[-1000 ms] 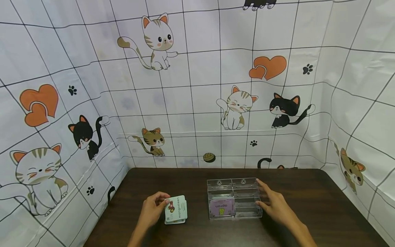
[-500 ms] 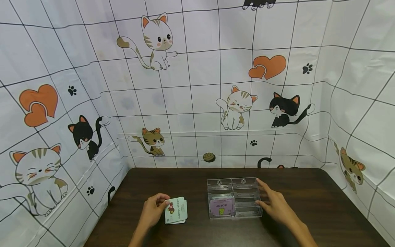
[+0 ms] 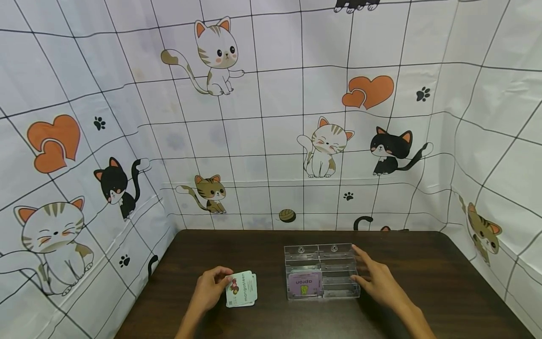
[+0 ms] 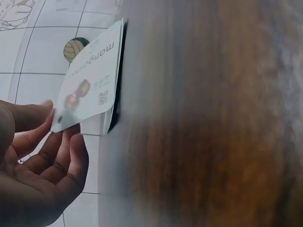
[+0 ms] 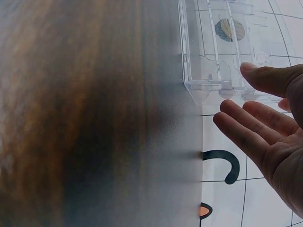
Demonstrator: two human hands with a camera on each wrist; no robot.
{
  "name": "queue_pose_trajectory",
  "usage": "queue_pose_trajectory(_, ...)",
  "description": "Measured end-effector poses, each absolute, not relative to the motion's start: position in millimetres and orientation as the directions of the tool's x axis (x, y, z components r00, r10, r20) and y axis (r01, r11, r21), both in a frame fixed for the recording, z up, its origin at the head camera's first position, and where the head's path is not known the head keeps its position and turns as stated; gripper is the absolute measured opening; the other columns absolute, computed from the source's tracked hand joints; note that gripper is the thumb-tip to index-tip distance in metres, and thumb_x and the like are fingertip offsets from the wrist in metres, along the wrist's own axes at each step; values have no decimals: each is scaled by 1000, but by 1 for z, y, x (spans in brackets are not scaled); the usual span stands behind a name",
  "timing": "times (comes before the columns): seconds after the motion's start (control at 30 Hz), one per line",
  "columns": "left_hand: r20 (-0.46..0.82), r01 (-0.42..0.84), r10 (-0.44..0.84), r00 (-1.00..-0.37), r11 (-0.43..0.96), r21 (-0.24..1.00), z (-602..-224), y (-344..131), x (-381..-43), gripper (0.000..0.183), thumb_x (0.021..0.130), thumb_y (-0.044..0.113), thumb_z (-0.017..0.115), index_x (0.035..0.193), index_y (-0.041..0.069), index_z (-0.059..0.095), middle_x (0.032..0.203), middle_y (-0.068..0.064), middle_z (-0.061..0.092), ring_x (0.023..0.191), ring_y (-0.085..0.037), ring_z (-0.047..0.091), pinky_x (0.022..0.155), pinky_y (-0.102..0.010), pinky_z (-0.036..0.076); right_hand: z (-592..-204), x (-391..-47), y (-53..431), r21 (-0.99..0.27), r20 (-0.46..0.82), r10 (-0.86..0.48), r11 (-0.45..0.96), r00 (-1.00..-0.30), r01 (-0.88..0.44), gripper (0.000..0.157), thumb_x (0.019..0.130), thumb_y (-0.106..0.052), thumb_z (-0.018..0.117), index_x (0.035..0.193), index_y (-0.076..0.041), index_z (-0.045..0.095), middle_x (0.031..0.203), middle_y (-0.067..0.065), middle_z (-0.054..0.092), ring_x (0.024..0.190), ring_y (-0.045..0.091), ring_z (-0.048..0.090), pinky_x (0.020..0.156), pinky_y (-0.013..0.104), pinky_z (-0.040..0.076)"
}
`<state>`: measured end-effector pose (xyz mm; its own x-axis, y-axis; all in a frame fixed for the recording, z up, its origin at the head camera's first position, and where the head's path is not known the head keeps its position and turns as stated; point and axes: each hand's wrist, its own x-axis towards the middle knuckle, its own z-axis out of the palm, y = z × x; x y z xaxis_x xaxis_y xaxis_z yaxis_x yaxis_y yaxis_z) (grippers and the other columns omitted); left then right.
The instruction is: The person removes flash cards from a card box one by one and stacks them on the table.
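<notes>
My left hand point(image 3: 210, 286) pinches the corner of pale green picture cards point(image 3: 241, 288) between thumb and fingers. The top card reads "mangosteen" beside a fruit picture, and in the left wrist view another card's edge shows beneath the top card point(image 4: 92, 78). To the right stands a clear plastic card holder point(image 3: 340, 294) with two columns of tiered slots. A purple "apron" card point(image 3: 305, 284) faces out of its front left slot, with more card edges behind. My right hand point(image 3: 378, 280) is at the holder's right side, thumb at the edge and fingers loosely extended in the right wrist view.
The dark wooden table point(image 3: 262, 325) carries the cards and the holder. Behind and on both sides hangs a white gridded curtain point(image 3: 279, 103) printed with cats and hearts, meeting the table's far edge.
</notes>
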<state>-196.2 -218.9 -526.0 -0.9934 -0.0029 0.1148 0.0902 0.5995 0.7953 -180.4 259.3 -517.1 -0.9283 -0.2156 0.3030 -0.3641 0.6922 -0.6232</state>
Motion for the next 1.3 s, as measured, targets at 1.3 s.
queue_pose_trajectory(1.3, 126, 103, 8, -992, 628, 771, -510, -217, -190, 20, 102, 19, 75, 118, 9, 77, 108, -1, 80, 93, -14, 68, 82, -34, 56, -518, -180, 259, -612, 339, -218, 687, -915, -390, 88, 88, 4, 83, 162, -2, 38, 139, 37, 63, 110, 49, 74, 83, 41, 66)
